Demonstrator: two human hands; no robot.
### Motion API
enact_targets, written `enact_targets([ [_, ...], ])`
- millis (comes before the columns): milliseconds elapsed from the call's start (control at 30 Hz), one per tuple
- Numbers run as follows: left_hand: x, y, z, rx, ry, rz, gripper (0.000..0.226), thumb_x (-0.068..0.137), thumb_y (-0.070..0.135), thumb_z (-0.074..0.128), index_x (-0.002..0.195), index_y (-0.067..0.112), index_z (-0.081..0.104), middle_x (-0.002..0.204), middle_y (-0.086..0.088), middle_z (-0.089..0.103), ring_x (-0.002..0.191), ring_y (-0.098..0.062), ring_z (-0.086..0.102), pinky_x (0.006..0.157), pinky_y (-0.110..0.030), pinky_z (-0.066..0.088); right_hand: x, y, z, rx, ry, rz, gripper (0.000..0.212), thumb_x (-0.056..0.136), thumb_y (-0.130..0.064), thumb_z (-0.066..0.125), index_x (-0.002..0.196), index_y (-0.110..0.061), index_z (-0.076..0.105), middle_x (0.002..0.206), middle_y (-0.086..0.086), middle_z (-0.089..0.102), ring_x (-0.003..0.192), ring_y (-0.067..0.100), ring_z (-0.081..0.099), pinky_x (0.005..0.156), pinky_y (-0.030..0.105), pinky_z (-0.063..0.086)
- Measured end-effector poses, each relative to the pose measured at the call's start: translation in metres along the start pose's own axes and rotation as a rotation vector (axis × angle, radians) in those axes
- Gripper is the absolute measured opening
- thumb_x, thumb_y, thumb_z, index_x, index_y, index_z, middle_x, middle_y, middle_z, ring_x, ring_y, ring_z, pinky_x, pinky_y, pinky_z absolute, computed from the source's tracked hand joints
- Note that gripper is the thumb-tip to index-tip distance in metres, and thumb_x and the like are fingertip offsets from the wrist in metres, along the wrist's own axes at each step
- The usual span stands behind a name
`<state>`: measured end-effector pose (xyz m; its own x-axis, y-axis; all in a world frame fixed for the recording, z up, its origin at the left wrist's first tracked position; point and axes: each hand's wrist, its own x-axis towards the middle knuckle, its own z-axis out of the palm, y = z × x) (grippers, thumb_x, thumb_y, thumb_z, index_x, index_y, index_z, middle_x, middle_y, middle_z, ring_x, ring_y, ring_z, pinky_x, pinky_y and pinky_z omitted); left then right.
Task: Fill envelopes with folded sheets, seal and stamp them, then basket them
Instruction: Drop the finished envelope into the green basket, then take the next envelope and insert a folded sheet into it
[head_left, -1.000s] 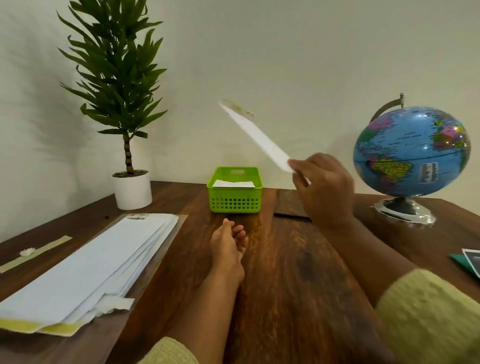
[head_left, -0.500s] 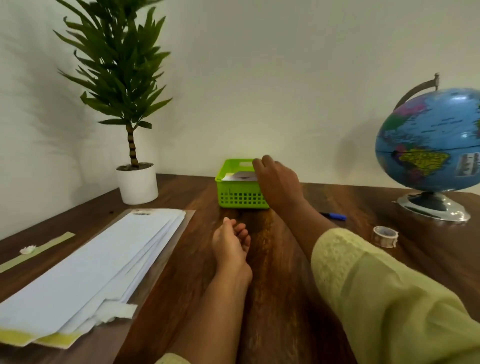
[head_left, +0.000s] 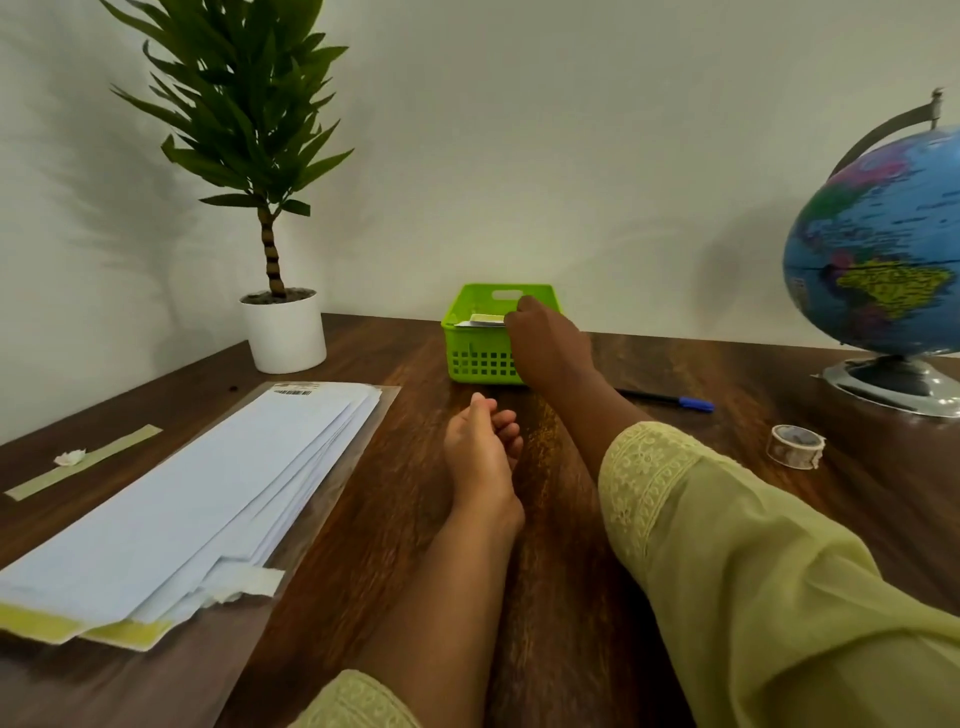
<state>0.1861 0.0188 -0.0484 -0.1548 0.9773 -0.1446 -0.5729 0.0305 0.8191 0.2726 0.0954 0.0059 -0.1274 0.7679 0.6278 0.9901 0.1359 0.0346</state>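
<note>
Our right hand (head_left: 550, 343) sits at the far green plastic basket (head_left: 470, 358), fingertips (head_left: 521, 310) against the white paper envelope (head_left: 483, 320) inside; pinching or not, we cannot tell. Our left hand (head_left: 483, 457) rests nearer, loosely curled, empty.

Right hand (head_left: 545, 340) is no longer raised. A second ago it held the envelope (head_left: 480, 319) tilted in the air; it has since gone forward and down to the green basket (head_left: 475, 358). Half a second ago it hovered over the basket's right side, and now the fingertips are inside the rim at the envelope's right end. Whether they grip it or have let go can't be told. The envelope now lies flat in the basket on the paper already there. With the arm stretched out, the yellow-green sleeve (head_left: 727, 545) fills the lower right. The blue-capped pen (head_left: 670, 400), partly hidden a second ago, and the tape roll (head_left: 795, 446) now show right of the arm.
</note>
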Motion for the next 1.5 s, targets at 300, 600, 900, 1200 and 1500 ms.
enact_targets([
  [300, -0.002, -0.002, -0.001, 0.105, -0.027, 0.037, 0.020, 0.096, 0.031, 0.044, 0.089, 0.018, 0.058, 0.079, -0.001, 0.061, 0.068, -0.011, 0.056, 0.061, -0.024, 0.046, -0.019, -0.001, 0.004, 0.014, -0.166, -0.002, 0.025, 0.090, -0.016, 0.046, 0.107, -0.011, 0.064, 0.115, 0.011, 0.048, 0.102, 0.027, 0.055, 0.074, 0.038, 0.048],
  [600, -0.013, 0.012, -0.007, 0.376, -0.068, 0.255, 0.010, 0.093, 0.024, 0.050, 0.084, 0.021, 0.053, 0.082, -0.001, 0.060, 0.071, -0.011, 0.055, 0.063, -0.023, 0.045, -0.134, -0.002, -0.036, 0.192, -0.057, 0.056, 0.018, 0.090, -0.029, 0.048, 0.092, -0.024, 0.065, 0.091, -0.005, 0.058, 0.076, 0.011, 0.054, 0.061, 0.025, 0.046],
  [900, -0.014, 0.071, -0.086, 1.650, 0.228, 0.682, 0.037, 0.086, 0.018, 0.061, 0.121, 0.015, 0.050, 0.124, -0.011, 0.053, 0.113, -0.028, 0.051, 0.093, -0.043, 0.045, -0.168, 0.000, -0.064, 0.276, -0.104, 0.081, 0.016, 0.087, -0.028, 0.052, 0.091, -0.024, 0.067, 0.088, -0.006, 0.061, 0.081, 0.010, 0.055, 0.072, 0.031, 0.050],
  [1200, -0.004, 0.117, -0.151, 2.108, 0.439, 0.175, 0.035, 0.090, 0.029, 0.054, 0.122, 0.014, 0.051, 0.131, -0.011, 0.054, 0.126, -0.032, 0.046, 0.107, -0.055, 0.028, -0.169, 0.002, -0.065, 0.266, -0.154, 0.083, 0.015, 0.087, -0.029, 0.052, 0.086, -0.022, 0.066, 0.084, -0.006, 0.060, 0.076, 0.009, 0.054, 0.070, 0.032, 0.052],
  [1500, -0.022, 0.120, -0.147, 2.357, 0.205, 0.654, 0.017, 0.092, 0.019, 0.053, 0.104, 0.014, 0.064, 0.099, 0.000, 0.069, 0.086, -0.015, 0.065, 0.076, -0.017, 0.046, -0.169, 0.006, -0.066, 0.288, -0.155, 0.106, 0.015, 0.087, -0.029, 0.053, 0.090, -0.025, 0.067, 0.087, -0.009, 0.060, 0.079, 0.007, 0.053, 0.069, 0.027, 0.049],
])
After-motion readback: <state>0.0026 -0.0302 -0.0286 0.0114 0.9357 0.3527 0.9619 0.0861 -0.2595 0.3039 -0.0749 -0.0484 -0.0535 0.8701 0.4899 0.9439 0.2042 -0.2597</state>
